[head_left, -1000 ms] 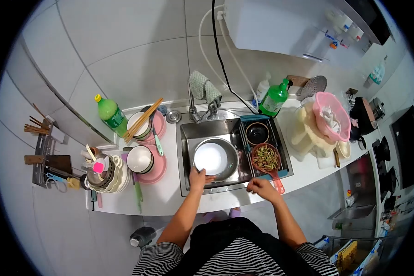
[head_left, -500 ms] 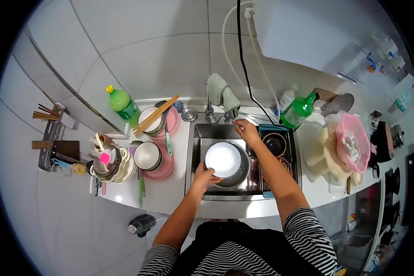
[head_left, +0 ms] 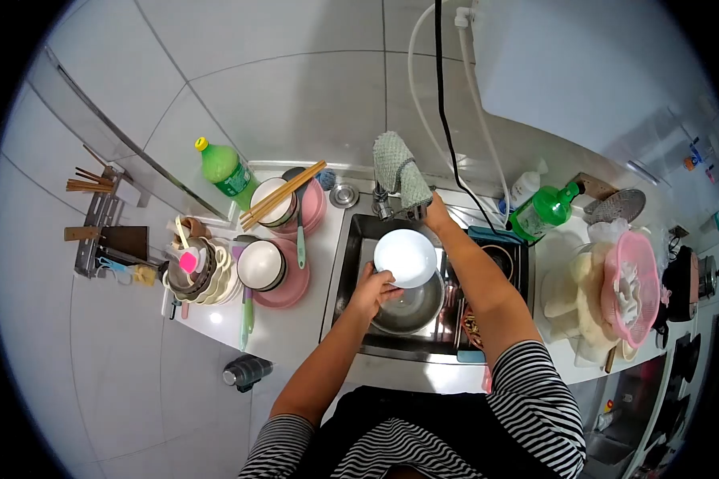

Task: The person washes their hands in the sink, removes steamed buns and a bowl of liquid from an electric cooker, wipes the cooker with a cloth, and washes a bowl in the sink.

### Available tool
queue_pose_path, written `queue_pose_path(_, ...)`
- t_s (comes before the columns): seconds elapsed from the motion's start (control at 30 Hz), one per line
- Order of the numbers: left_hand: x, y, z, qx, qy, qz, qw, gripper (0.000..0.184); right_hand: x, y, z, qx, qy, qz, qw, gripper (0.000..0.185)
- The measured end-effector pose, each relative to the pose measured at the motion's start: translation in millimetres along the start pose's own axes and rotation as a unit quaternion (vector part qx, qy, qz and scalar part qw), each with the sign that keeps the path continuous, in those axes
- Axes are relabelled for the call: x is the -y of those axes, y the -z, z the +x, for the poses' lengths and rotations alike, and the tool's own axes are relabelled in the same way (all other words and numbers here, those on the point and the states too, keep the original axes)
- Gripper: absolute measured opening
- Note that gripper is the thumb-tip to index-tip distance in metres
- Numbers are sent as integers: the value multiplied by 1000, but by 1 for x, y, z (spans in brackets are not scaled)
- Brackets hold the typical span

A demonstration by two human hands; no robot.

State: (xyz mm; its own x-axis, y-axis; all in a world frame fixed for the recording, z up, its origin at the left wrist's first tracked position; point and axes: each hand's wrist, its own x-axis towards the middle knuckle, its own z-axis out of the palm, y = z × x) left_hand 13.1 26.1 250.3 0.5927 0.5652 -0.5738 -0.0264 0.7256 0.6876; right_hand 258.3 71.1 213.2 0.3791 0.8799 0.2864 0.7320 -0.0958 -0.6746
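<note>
My left hand (head_left: 372, 292) grips the lower left edge of a white bowl (head_left: 406, 258), fingers at its rim. The bowl is over the upper part of a metal basin (head_left: 414, 310) in the sink (head_left: 351, 307). My right hand (head_left: 435, 212) is at the faucet (head_left: 384, 209), beside the green cloth (head_left: 399, 169) draped there; its fingers are mostly hidden by the cloth and faucet. My right forearm passes over the black rack (head_left: 513, 254), partly covering a dark bowl (head_left: 499, 260) and a red strainer (head_left: 470, 326) with food in it.
Left of the sink are stacked bowls (head_left: 262, 266) on pink plates (head_left: 291, 289), chopsticks (head_left: 284, 194), a green-handled utensil (head_left: 301, 247) and a pile of dishes (head_left: 216, 275). A green bottle (head_left: 545, 212) and a pink basket (head_left: 631, 289) stand to the right.
My right hand has moved from the sink's front right edge up to the faucet. The white bowl, held by my left hand, has shifted up toward the faucet relative to the basin.
</note>
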Motion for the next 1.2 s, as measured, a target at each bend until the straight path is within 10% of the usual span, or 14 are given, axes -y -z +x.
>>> queue_pose_path(1.2,36,-2,30,14,24,-78,997,71,4,23,21,116,-41,-163,979,36)
